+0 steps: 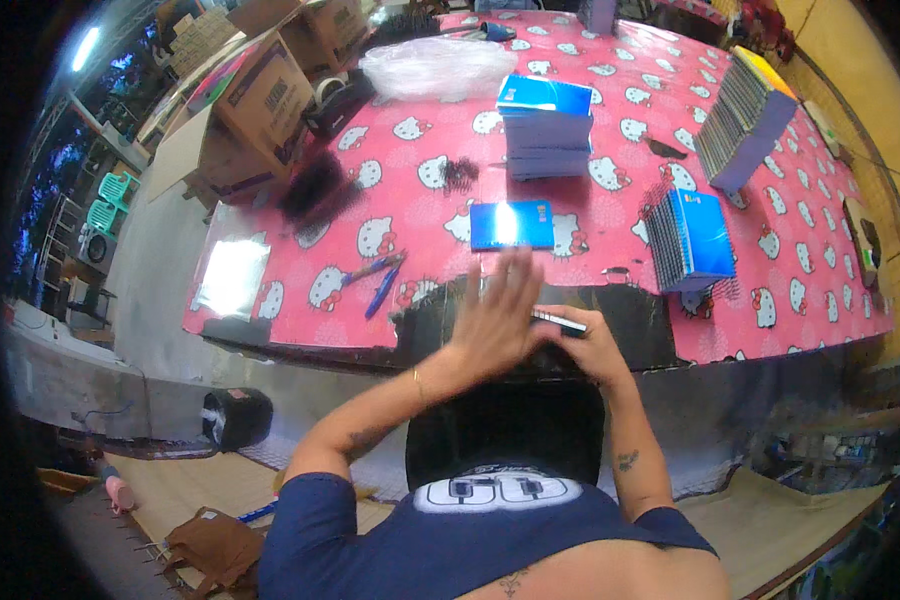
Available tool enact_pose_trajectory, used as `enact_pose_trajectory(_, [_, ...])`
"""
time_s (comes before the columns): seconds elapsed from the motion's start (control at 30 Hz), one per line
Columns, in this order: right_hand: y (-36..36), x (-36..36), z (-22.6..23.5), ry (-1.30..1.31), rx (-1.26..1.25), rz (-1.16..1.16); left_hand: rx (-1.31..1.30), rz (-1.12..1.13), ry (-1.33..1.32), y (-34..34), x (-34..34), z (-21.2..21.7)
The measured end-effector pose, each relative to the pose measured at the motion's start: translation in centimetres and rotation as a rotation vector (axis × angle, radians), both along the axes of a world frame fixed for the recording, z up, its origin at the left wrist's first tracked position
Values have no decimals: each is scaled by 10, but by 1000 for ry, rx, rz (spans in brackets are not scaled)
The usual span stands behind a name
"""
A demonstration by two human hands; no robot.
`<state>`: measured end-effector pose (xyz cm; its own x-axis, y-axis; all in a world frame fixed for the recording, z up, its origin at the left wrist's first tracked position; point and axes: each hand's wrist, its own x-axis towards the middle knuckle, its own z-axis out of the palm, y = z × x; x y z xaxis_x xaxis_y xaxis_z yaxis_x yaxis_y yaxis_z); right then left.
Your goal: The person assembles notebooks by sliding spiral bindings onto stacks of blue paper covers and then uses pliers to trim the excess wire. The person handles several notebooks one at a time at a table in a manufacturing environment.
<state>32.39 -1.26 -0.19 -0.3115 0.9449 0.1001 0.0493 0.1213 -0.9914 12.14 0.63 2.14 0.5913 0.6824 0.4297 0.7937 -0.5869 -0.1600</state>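
My left hand (502, 308) is spread flat with its fingers pointing away from me, over the dark worn patch at the table's near edge. Beside it, my right hand (592, 345) grips a thin notebook (562, 322), seen almost edge-on with a white and dark edge. Part of that notebook is hidden behind my left hand. Just beyond my fingertips lies a blue-covered notebook (488, 228) with glare on its cover. Farther back stands a stack of blue-covered notebooks (548, 140). To the right is a shorter stack of spiral-bound blue notebooks (692, 240).
A tall stack of notebooks with a yellow top (745, 125) leans at the far right. Blue pens (384, 290), dark wire-like bundles (320, 190) and a shiny clear sheet (232, 280) lie left on the pink tablecloth (420, 220). Cardboard boxes (270, 105) and a plastic bag (435, 68) are behind.
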Motion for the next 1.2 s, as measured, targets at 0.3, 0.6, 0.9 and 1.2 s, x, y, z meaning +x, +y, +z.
enact_pose_trajectory(0.3, [-1,5,-1,-107,-20,-27,-49,-93,6,7,17,11])
enact_pose_trajectory(0.6, [3,5,-10,-55,23,-78,-251,-288,-145,-36,14,-25])
enact_pose_trajectory(0.9, [-46,-32,81,-419,394,-296,-912,-175,-1183,-35,5,36])
enact_pose_trajectory(1.2, [7,-16,56,-854,716,-394,-405,14,-682,39,-65,-8])
